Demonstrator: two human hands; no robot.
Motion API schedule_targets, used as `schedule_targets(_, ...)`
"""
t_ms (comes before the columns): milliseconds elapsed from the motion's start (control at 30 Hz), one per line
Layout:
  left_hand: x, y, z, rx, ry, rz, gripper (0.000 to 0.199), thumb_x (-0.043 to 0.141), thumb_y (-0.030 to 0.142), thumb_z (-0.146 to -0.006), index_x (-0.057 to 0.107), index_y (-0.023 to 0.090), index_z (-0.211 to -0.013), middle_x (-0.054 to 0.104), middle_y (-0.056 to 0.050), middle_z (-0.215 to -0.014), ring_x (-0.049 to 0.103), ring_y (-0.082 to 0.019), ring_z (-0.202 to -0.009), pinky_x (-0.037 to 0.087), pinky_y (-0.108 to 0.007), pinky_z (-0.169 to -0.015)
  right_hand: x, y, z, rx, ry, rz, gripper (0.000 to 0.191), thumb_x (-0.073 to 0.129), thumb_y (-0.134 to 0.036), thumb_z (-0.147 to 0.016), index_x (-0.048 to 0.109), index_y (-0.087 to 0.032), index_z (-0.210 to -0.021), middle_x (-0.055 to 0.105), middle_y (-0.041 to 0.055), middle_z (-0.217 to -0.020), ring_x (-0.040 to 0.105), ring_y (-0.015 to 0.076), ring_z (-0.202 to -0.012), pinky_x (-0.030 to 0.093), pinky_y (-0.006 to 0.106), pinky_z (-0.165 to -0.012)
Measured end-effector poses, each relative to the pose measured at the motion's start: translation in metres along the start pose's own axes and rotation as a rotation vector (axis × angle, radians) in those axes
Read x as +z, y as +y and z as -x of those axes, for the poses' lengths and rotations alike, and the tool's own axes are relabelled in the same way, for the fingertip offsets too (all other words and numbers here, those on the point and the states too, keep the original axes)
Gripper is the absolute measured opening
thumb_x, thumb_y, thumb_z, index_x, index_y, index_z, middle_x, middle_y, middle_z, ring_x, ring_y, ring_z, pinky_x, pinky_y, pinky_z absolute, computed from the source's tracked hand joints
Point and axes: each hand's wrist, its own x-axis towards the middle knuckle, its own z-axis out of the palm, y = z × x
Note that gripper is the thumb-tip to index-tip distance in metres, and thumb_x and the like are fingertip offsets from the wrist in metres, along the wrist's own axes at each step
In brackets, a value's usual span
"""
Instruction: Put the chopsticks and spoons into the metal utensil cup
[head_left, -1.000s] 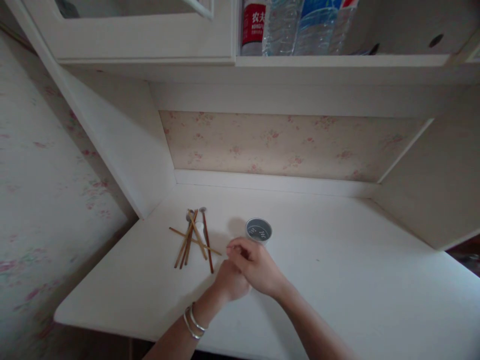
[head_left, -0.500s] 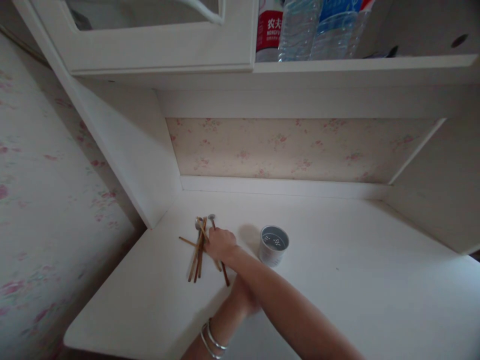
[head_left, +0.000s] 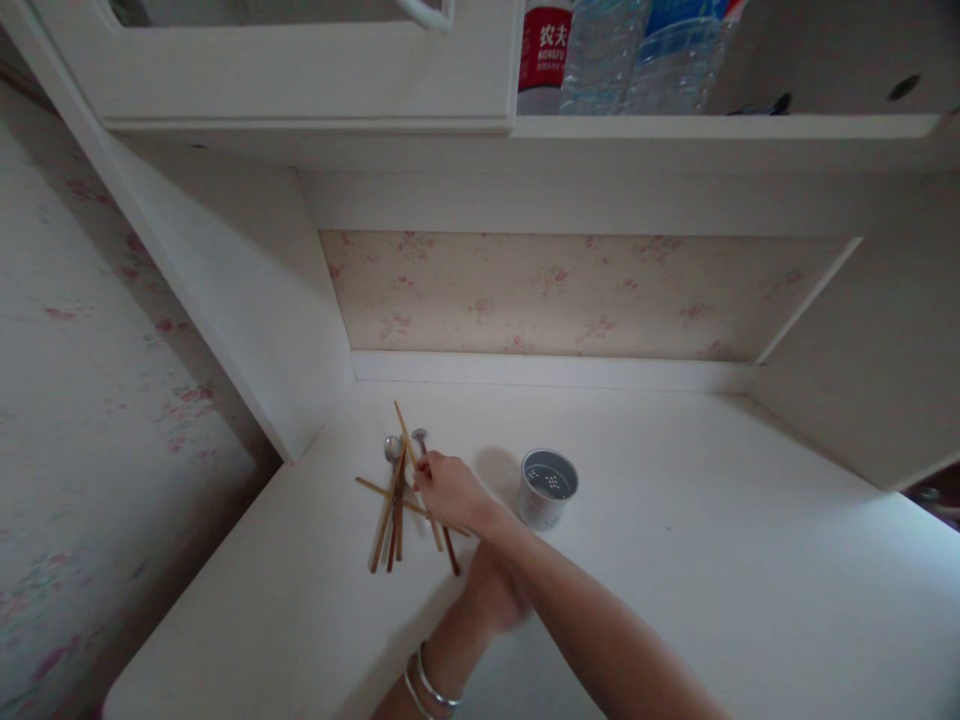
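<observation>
My right hand [head_left: 450, 490] is closed in a pinch on a light wooden chopstick [head_left: 403, 428], whose upper end points away from me. Under and beside this hand lies a loose pile of wooden chopsticks [head_left: 381, 530], crossing one another. Among them are spoons, one with a shiny metal bowl [head_left: 392, 448] and another with its bowl [head_left: 419, 435] just beyond my fingers. My left hand [head_left: 501, 600] is below my right forearm, its fingers hidden and blurred. To the right of my right hand stands a grey metal utensil holder [head_left: 541, 508] with holes in its bottom, upright.
The white desktop [head_left: 675, 590] runs under a white cabinet [head_left: 315, 90]. Plastic bottles [head_left: 604, 60] stand on the shelf above. White side panels [head_left: 232, 260] and floral wallpaper [head_left: 480, 300] bound the space. Two silver bangles [head_left: 431, 680] circle my left wrist.
My right hand has lifted the light chopstick, which now sticks up farther from the pile. The view has shifted slightly. My left hand stays under the right forearm.
</observation>
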Motion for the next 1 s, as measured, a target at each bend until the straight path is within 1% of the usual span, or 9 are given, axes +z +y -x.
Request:
schedule_targets(67,-0.005,0.006,0.001,0.035,-0.02,-0.019,0.028,0.048,0.027,-0.085,0.067,0.02,-0.104,0.071,-0.009,-0.107,0.063,-0.026,-0.1,0.046,-0.034,-0.087,-0.015,0.009,0.014,-0.018,0.081,-0.178,0.023,0.039,-0.022,-0.095,0.057,-0.016,-0.107,0.072,0.0088,-0.097,0.069,0.0168,-0.086,0.053,0.026,-0.073)
schedule_targets(133,-0.009,0.012,0.002,0.038,-0.036,-0.066,0.027,0.045,0.032,-0.087,0.069,0.022,-0.092,0.073,-0.008,-0.094,0.066,-0.025,-0.089,0.047,-0.034,-0.079,-0.036,0.02,0.03,-0.046,0.213,-0.467,0.02,0.046,-0.025,-0.092,0.054,-0.018,-0.108,0.07,0.0056,-0.094,0.068,0.0146,-0.083,0.053,0.026,-0.074)
schedule_targets(267,-0.015,0.021,0.004,0.017,-0.012,-0.128,0.038,0.037,0.042,-0.093,0.069,0.024,-0.083,0.074,-0.005,-0.084,0.067,-0.021,-0.079,0.043,-0.029,-0.07,-0.089,0.044,0.063,-0.061,0.442,-0.943,0.035,0.06,-0.03,-0.081,0.051,-0.023,-0.115,0.065,0.0037,-0.096,0.067,0.0157,-0.083,0.056,0.031,-0.074)
schedule_targets(367,-0.018,0.024,0.005,0.006,0.004,-0.146,0.04,0.038,0.044,-0.093,0.069,0.023,-0.079,0.073,-0.004,-0.08,0.066,-0.019,-0.076,0.04,-0.027,-0.066,-0.123,0.063,0.08,-0.004,0.591,-1.043,0.032,0.066,-0.031,-0.076,0.053,-0.024,-0.104,0.064,0.0017,-0.094,0.067,0.0161,-0.082,0.057,0.034,-0.075)
schedule_targets(433,-0.019,0.025,0.005,-0.007,0.007,-0.152,0.039,0.039,0.044,-0.093,0.069,0.022,-0.079,0.072,-0.004,-0.079,0.065,-0.019,-0.076,0.038,-0.027,-0.065,-0.136,0.077,0.087,0.041,0.659,-1.038,0.024,0.066,-0.034,-0.076,0.054,-0.023,-0.094,0.065,0.001,-0.089,0.067,0.0166,-0.082,0.057,0.036,-0.076)
schedule_targets(533,-0.019,0.026,0.005,-0.028,0.01,-0.148,0.038,0.041,0.043,-0.093,0.068,0.021,-0.078,0.072,-0.003,-0.077,0.065,-0.017,-0.075,0.036,-0.026,-0.064,-0.136,0.095,0.091,0.084,0.698,-1.012,0.024,0.064,-0.041,-0.078,0.056,-0.021,-0.088,0.066,0.0019,-0.084,0.066,0.0168,-0.082,0.056,0.036,-0.077)
schedule_targets(733,-0.018,0.026,0.004,-0.015,0.047,-0.145,0.038,0.041,0.042,-0.094,0.067,0.021,-0.076,0.071,-0.003,-0.076,0.063,-0.016,-0.072,0.032,-0.026,-0.062,-0.104,0.122,0.09,0.099,0.649,-0.789,0.024,0.061,-0.041,-0.081,0.06,-0.018,-0.089,0.07,0.0049,-0.082,0.067,0.0172,-0.079,0.054,0.033,-0.075)
schedule_targets(867,-0.016,0.024,0.003,-0.019,0.039,-0.14,0.037,0.041,0.041,-0.094,0.068,0.021,-0.078,0.071,-0.002,-0.077,0.062,-0.015,-0.072,0.032,-0.026,-0.063,-0.087,0.13,0.092,0.165,0.643,-0.589,0.022,0.056,-0.041,-0.083,0.064,-0.02,-0.087,0.072,0.0034,-0.081,0.067,0.0169,-0.074,0.051,0.03,-0.071)
schedule_targets(1000,-0.016,0.024,0.002,-0.022,0.035,-0.144,0.036,0.041,0.04,-0.094,0.067,0.021,-0.077,0.071,-0.002,-0.076,0.062,-0.015,-0.072,0.031,-0.027,-0.061,-0.083,0.131,0.098,0.199,0.658,-0.465,0.028,0.052,-0.045,-0.086,0.067,-0.021,-0.088,0.072,0.003,-0.077,0.066,0.0171,-0.069,0.049,0.028,-0.065)
